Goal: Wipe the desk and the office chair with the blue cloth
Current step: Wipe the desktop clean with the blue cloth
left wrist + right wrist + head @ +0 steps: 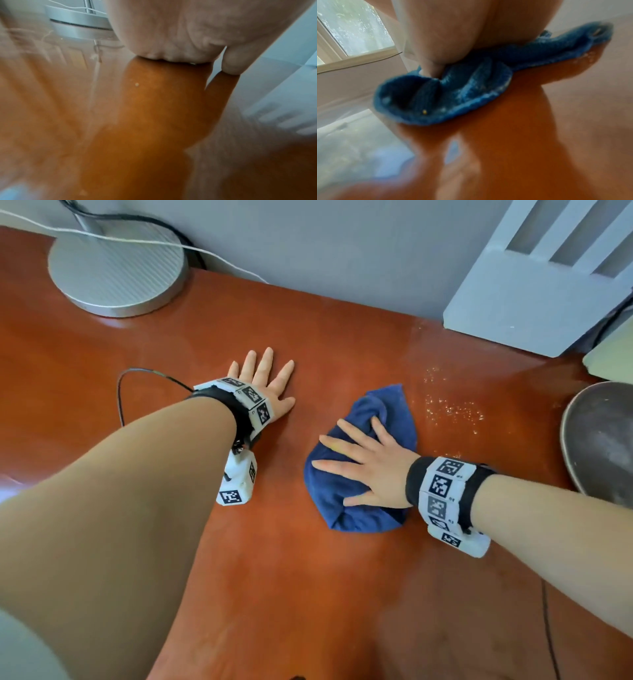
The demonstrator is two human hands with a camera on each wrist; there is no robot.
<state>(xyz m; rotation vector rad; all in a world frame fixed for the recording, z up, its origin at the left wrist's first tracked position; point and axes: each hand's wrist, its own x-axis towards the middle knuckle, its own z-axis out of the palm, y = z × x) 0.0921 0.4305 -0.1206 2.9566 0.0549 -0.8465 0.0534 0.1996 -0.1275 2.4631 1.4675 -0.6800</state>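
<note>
Where the right wrist view blurs, crumbs (452,409) show overhead.

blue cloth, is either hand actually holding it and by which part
The right hand presses spread fingers on top of the bunched blue cloth, bearing on its middle rather than gripping it. The left hand lies flat on the desk, holding nothing.

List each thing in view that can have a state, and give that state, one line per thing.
cloth: crumpled, flat on the desk, under the right hand.
right hand: fingers spread, pressing the cloth.
left hand: flat on the bare desk, holding nothing.
desk: glossy, with crumbs right of the cloth.
</note>
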